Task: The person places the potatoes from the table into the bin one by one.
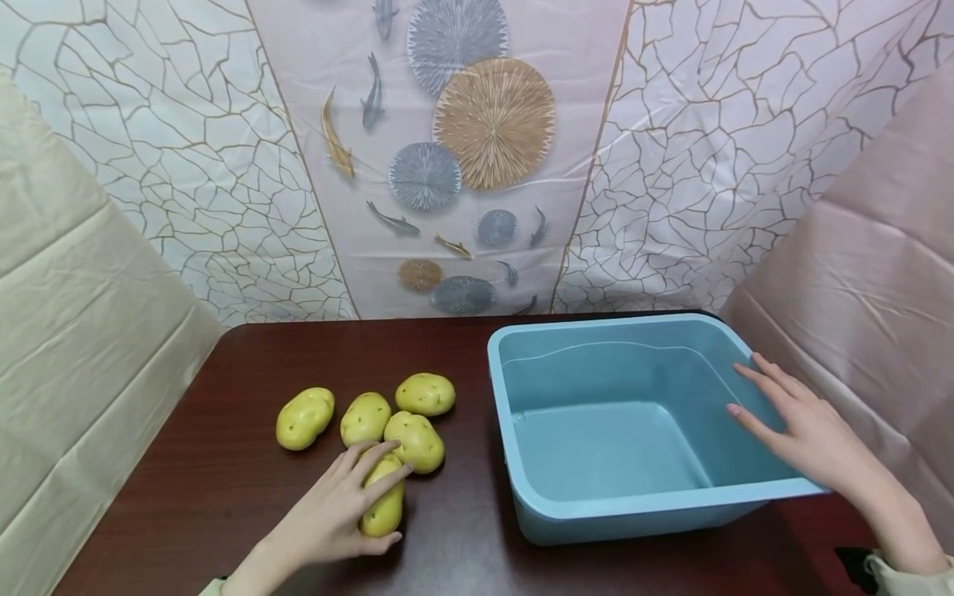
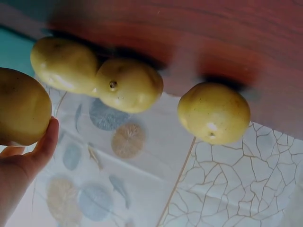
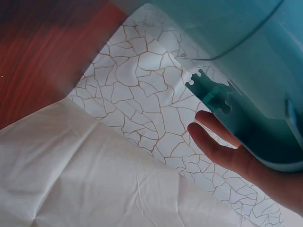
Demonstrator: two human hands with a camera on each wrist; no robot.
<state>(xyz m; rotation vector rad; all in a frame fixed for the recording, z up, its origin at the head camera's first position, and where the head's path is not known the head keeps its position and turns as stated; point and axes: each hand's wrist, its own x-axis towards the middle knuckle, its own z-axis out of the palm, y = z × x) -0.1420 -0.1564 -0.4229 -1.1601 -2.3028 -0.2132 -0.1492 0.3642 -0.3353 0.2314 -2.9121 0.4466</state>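
Note:
My left hand (image 1: 339,505) curls its fingers and thumb round a yellow potato (image 1: 383,507) low on the dark table; in the left wrist view that potato (image 2: 21,106) is partly cut off by the frame's edge. Just beyond it lies another potato (image 1: 417,443), with more potatoes (image 1: 365,418) (image 1: 426,394) close by. One potato (image 1: 305,419) sits apart to the left. At the right rim of a blue plastic tub (image 1: 648,503), my right hand (image 1: 808,430) has its fingers extended and holds nothing that shows. No objects are visible inside the tub.
The dark reddish-brown tabletop (image 1: 224,488) carries the potatoes on its left and the tub on its right. Patterned cloth (image 1: 492,240) hangs behind the table. Plain pale cloth (image 1: 89,331) closes off the left side, and similar cloth (image 1: 857,298) stands close beside the tub.

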